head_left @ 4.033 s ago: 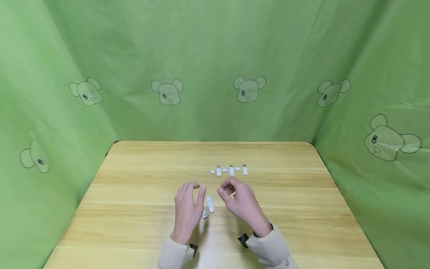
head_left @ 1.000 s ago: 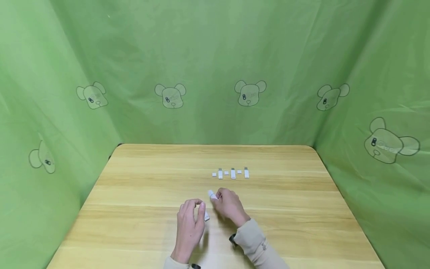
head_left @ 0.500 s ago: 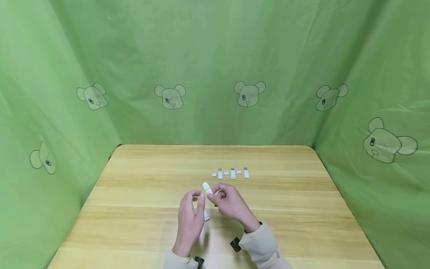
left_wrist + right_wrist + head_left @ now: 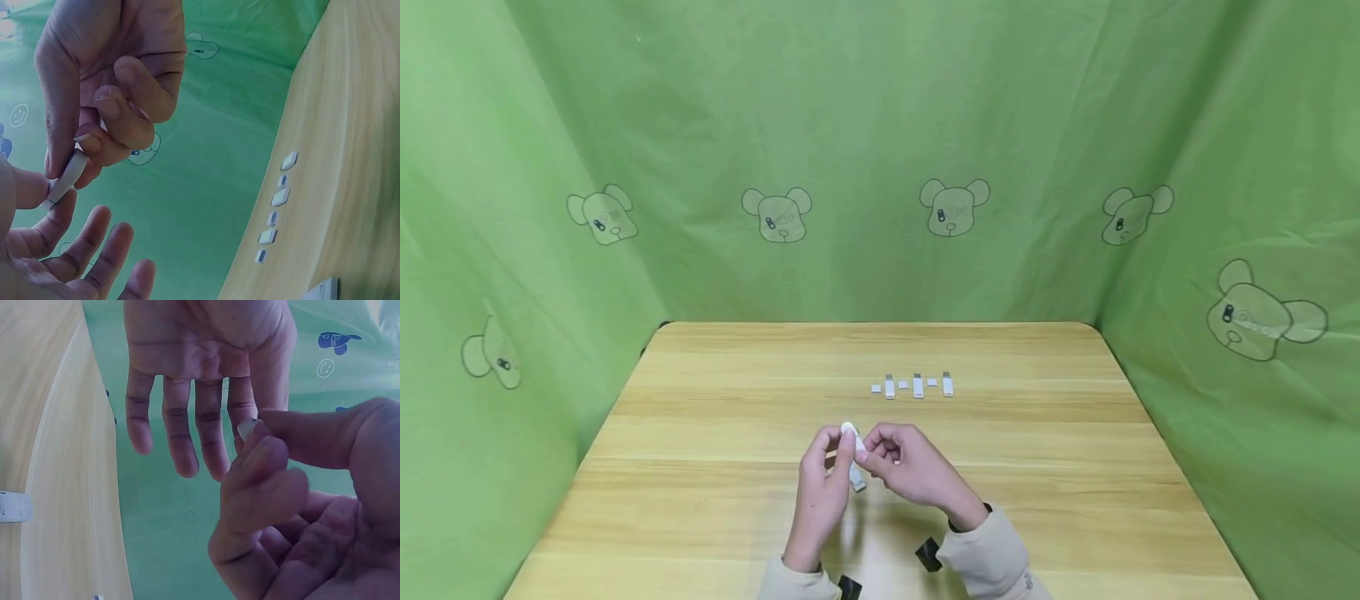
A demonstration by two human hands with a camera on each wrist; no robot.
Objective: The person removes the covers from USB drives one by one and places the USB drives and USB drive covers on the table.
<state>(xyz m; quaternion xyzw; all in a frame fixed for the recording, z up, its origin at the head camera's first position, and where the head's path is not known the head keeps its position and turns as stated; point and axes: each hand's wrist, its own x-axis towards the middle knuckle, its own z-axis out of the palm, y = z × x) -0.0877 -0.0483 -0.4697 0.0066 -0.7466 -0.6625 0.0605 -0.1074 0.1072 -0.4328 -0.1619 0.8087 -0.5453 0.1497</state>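
Observation:
My right hand (image 4: 917,467) pinches the lower part of a white USB flash drive (image 4: 860,445) between thumb and finger, its other fingers curled. At the drive's rounded cap end, my left hand (image 4: 822,493) pinches with thumb and index finger. Its remaining fingers stretch out loosely in the left wrist view, where the drive (image 4: 67,178) shows between both hands. Much of it is hidden by fingers in the right wrist view, leaving a small white end (image 4: 247,428). Below the hands, another white flash drive (image 4: 857,479) lies on the table, partly behind the left thumb.
Farther back on the wooden table (image 4: 737,392) is a row of three uncapped white flash drives (image 4: 918,387) with metal plugs pointing away. Small white caps (image 4: 903,385) lie beside them, alternating with the drives. Green curtains (image 4: 865,275) enclose the back and sides.
The flash drive that lay on the table was picked up by my right hand, lifted and carried left. My left hand, apart from it half a second ago, now pinches its cap end.

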